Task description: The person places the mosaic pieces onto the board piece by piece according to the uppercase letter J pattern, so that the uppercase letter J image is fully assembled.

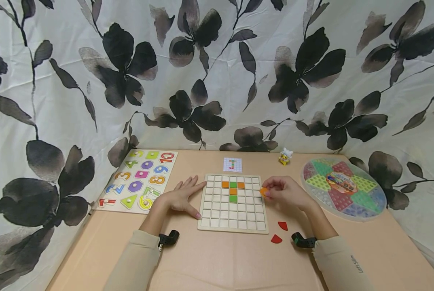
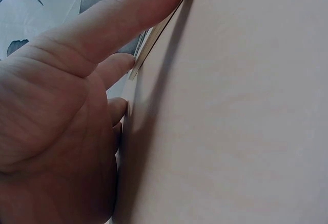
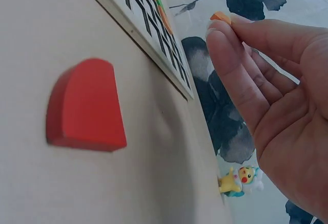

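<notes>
A white gridded board [image 1: 220,223] lies on the table, with orange and green square tiles [image 1: 233,198] in a T-like arrangement in its upper part. My left hand [image 1: 180,199] has its fingers spread at the board's left side, index fingertip and thumb right at the edge. Between thumb and fingertips, my right hand [image 1: 287,192] pinches a small orange piece [image 3: 221,17] beside the board's right edge. Its full shape is hidden by the fingers. Below that hand lie two red wedge-shaped blocks [image 1: 276,239], one of them large in the right wrist view.
Behind the board is a small pattern card [image 1: 232,164]. A number-and-shape puzzle board [image 1: 136,180] lies at left, a round packaged set [image 1: 348,188] at right. A small yellow-and-white figurine [image 1: 284,156] stands at the table's back edge, before a floral cloth.
</notes>
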`<state>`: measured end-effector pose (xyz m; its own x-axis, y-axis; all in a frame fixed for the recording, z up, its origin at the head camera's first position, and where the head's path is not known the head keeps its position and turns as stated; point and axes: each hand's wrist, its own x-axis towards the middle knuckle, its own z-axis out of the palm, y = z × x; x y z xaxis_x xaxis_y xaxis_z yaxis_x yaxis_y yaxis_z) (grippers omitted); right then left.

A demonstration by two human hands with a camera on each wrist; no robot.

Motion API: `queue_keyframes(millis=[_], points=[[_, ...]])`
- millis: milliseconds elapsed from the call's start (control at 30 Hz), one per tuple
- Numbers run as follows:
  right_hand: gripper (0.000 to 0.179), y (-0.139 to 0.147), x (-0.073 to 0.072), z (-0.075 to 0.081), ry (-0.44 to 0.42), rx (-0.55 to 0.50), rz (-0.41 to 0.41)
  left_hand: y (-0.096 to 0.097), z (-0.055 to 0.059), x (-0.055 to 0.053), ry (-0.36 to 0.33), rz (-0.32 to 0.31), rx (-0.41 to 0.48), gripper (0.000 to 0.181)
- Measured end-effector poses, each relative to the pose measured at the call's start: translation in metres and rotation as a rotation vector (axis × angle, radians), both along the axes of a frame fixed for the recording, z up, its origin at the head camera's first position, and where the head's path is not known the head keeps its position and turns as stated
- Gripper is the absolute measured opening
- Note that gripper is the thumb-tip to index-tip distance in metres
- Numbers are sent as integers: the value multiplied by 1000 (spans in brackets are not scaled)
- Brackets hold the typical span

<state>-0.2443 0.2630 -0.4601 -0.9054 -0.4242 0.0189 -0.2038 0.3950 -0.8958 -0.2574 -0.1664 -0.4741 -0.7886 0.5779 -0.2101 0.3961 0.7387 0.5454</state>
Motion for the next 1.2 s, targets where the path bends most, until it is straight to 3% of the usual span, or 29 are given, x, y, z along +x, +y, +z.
queue_keyframes(millis=[467, 800, 1200], points=[[30, -20, 7, 8, 10, -54, -44, 0, 0, 0, 2, -3, -4, 125], [33, -33, 7, 10, 45, -26, -45, 0, 1, 0, 9, -9, -14, 125], [30, -50, 10, 12, 123, 16, -107, 0, 1, 0, 7, -6, -14, 125]])
